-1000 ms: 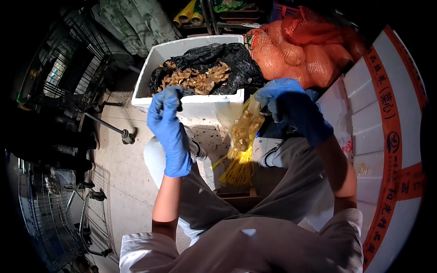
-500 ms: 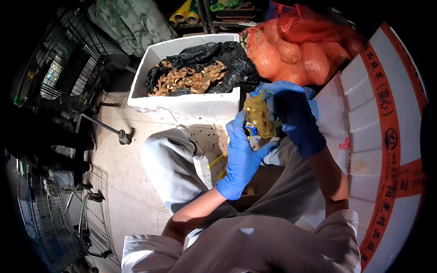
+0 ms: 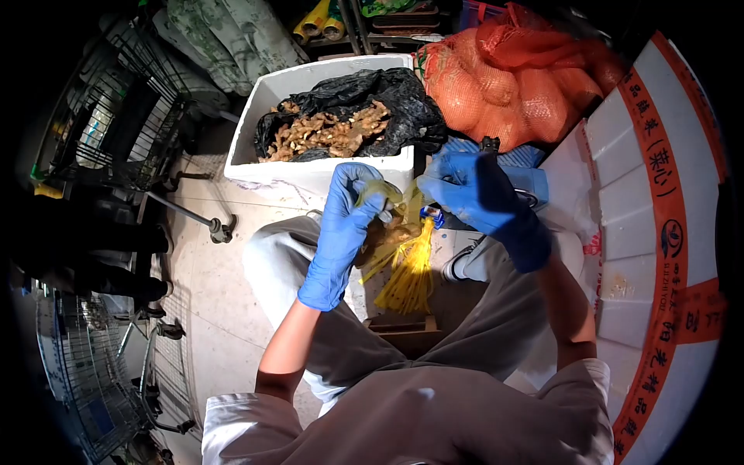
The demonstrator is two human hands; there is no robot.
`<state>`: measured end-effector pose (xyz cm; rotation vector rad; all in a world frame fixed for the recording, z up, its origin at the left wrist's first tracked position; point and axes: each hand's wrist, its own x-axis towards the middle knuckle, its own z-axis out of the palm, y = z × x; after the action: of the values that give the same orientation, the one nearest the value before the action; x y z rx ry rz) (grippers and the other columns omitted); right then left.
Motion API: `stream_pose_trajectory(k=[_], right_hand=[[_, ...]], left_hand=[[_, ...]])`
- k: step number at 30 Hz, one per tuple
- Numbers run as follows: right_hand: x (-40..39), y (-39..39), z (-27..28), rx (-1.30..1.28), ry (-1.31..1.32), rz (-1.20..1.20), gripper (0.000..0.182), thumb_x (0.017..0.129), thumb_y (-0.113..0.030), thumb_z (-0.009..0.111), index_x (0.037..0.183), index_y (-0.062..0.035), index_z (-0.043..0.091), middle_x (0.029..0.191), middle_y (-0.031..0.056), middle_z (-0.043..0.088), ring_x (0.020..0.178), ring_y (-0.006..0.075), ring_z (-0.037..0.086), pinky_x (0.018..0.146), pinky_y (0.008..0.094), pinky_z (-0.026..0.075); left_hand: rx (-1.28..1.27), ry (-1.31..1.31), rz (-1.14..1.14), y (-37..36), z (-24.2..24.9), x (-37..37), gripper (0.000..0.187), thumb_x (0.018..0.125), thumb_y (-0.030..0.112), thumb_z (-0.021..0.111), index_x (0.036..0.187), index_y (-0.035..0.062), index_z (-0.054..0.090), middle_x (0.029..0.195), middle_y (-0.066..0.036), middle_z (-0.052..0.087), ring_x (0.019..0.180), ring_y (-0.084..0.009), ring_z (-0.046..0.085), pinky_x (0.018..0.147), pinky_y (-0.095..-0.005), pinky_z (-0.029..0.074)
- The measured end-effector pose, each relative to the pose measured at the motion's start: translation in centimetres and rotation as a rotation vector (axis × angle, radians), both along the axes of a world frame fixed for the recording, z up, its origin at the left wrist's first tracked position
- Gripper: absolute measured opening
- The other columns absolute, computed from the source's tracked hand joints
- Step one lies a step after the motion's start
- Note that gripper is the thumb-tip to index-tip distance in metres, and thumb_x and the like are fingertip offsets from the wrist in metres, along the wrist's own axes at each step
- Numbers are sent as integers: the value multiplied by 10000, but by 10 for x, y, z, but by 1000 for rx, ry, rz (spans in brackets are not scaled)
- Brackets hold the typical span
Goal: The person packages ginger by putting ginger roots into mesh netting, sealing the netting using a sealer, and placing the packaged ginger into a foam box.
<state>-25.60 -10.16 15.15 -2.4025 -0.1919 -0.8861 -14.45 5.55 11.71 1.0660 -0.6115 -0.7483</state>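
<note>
My left hand, in a blue glove, pinches the gathered top of a yellow mesh bag. Brown lumps that look like ginger show in the net beneath its fingers. On the other side, my right hand, also gloved in blue, has its fingers closed at the mesh, which stretches between both hands. Below hangs a bundle of yellow mesh netting with a blue and white top. Ahead, a white foam box holds ginger roots and a black plastic bag.
Orange net sacks of round produce are piled at the back right. A white foam crate with red tape stands at the right. Wire shopping carts line the left, beside a person's dark-clothed legs. A cardboard box lies between my knees.
My left hand has moved left and up, now pinching the net's top. The ginger-filled net hangs lower, and the yellow netting bundle has come into view. My right hand has shifted slightly left.
</note>
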Motion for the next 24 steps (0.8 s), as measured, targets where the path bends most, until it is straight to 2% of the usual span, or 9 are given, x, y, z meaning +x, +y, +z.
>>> stream_pose_trajectory(k=[2,4,9,12,14,16,20,22,24], right_hand=[[3,7,8,182,118,67,107,692,-100,563,740,-4,565,586,100,535,533,192,529,506,288,409],[7,19,13,717,418,-1,132,684,-120,579,733,1,567,577,93,543,523,142,515,517,264,407],[15,20,13,560,431,-48,164,694,-125,596,784,7,560,633,69,570,578,89,520,528,233,417],[16,-15,-7,1138,364,262,457,636,-99,673,1026,9,460,884,55,565,700,127,541,615,230,442],[17,-8,-34,1044,328,331,474,629,-109,684,1031,7,461,906,60,555,743,129,535,653,231,435],[11,2,-61,901,571,359,537,608,-137,714,1059,1,457,995,79,517,863,129,500,751,231,404],[5,30,-59,1275,717,188,474,665,-180,678,1053,-2,470,990,71,513,857,130,500,753,226,400],[6,34,-54,1604,593,484,379,726,-103,598,1070,-8,468,989,84,502,887,168,497,768,245,404],[7,36,-82,1365,546,419,369,731,-54,561,1085,-19,465,1003,93,490,912,194,487,785,259,401]], left_hand=[[6,-273,35,-2,7,-3,489,678,48,629,1102,50,385,928,-37,503,769,-90,479,709,-212,399],[2,-342,71,-4,5,-4,526,635,40,657,1099,41,411,887,-26,498,789,-98,479,724,-218,394],[191,-213,-84,-4,11,-3,196,642,8,641,829,6,584,818,-22,528,777,-99,498,730,-218,389],[188,-223,-134,-12,23,-3,143,668,22,626,805,1,590,775,-23,524,739,-99,501,706,-219,394],[136,-137,-230,-16,34,-2,105,676,31,619,775,0,601,760,-27,528,734,-98,503,704,-219,397],[170,-294,-214,-20,44,0,104,677,32,617,776,1,601,765,-28,533,744,-97,508,706,-216,401],[225,-385,-186,-24,47,13,113,686,38,615,793,6,597,774,-37,576,684,-94,520,661,-216,422],[274,-331,-120,-24,47,17,113,689,31,607,799,11,587,794,-65,599,625,-92,511,581,-207,407],[323,-288,-94,-20,46,23,102,697,38,600,796,17,587,791,-56,599,627,-75,507,556,-187,390]])
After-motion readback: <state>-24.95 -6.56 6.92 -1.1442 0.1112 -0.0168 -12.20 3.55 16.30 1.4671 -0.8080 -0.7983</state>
